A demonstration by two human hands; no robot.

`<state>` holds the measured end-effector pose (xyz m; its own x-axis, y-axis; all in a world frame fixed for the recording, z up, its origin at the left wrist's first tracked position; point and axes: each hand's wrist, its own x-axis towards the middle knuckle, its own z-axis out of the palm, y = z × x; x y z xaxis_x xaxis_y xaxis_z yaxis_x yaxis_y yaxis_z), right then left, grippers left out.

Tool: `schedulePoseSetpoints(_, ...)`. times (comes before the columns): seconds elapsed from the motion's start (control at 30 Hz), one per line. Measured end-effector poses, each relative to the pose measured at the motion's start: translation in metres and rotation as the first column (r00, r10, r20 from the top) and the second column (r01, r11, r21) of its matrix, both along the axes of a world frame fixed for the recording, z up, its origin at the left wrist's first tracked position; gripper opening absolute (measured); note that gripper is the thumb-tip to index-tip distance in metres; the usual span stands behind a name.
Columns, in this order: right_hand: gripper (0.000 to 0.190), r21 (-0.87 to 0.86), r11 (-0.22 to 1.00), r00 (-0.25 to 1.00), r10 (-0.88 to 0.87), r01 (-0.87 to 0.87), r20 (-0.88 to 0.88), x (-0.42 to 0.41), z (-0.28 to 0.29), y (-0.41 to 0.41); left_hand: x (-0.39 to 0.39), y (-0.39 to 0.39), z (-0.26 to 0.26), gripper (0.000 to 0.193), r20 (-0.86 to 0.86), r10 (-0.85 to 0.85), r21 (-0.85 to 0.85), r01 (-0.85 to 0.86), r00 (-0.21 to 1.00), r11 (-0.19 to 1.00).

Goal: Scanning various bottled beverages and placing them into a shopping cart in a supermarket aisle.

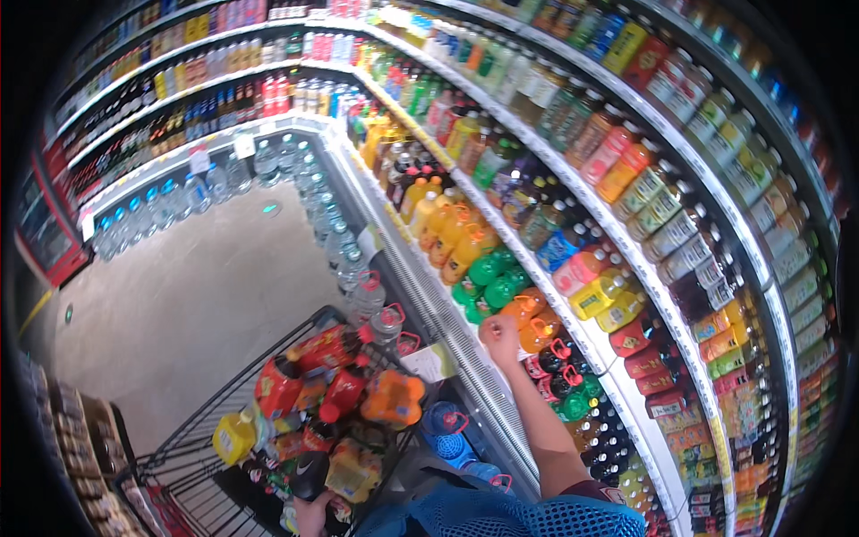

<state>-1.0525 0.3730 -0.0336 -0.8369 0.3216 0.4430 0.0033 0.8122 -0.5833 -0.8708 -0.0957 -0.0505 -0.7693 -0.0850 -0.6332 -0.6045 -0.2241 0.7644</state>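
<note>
My right hand (pixel 500 337) reaches over the front edge of the lower shelf, its fingers curled, beside large orange soda bottles (pixel 525 310) with loop handles. Whether it grips a bottle is not clear. Green soda bottles (pixel 498 290) lie just past it, and dark cola bottles (pixel 551 356) are on its near side. My left hand (pixel 313 515) is low in the picture, against a dark object (pixel 310 474) with a white swoosh; its grip is partly hidden. Around it, a black wire shopping cart (pixel 194 423) holds red-labelled bottles (pixel 278 388), an orange bottle pack (pixel 393 397) and a yellow jug (pixel 233 437).
Large water bottles (pixel 351 268) line the floor along the shelf base. A metal grille ledge (pixel 429 315) runs between cart and shelf. Blue-tinted water jugs (pixel 444 419) stand right of the cart. A red cooler (pixel 50 221) is at far left, stacked goods (pixel 84 436) at lower left.
</note>
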Motion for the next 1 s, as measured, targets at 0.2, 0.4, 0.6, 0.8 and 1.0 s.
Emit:
schedulePoseSetpoints(0.2,0.047,0.060,0.643,0.644,-0.753,0.764,-0.131,0.021,0.040,0.238,-0.030,0.049,-0.004,0.020,0.001,-0.195,-0.279,0.187,0.981,0.942)
schedulePoseSetpoints(0.4,0.047,0.235,0.516,0.476,-0.855,0.824,0.207,0.003,0.107,0.318,-0.059,0.099,0.050,0.018,0.026,-0.175,-0.361,0.172,0.984,0.916)
schedulePoseSetpoints(0.6,0.048,0.435,0.475,0.439,-0.879,0.765,0.187,-0.001,0.094,0.320,-0.067,0.119,0.038,0.019,0.050,-0.024,-0.107,0.030,0.998,0.994)
schedulePoseSetpoints(0.8,0.035,0.383,0.617,0.682,-0.730,0.687,-0.047,0.035,0.082,0.318,-0.080,0.128,0.038,0.021,0.030,-0.154,-0.103,0.156,0.988,0.982)
schedulePoseSetpoints(1.0,0.028,0.375,0.824,0.879,-0.474,0.425,0.044,0.064,0.147,0.267,-0.081,0.125,0.036,0.024,-0.043,-0.279,0.015,0.280,0.959,0.960)
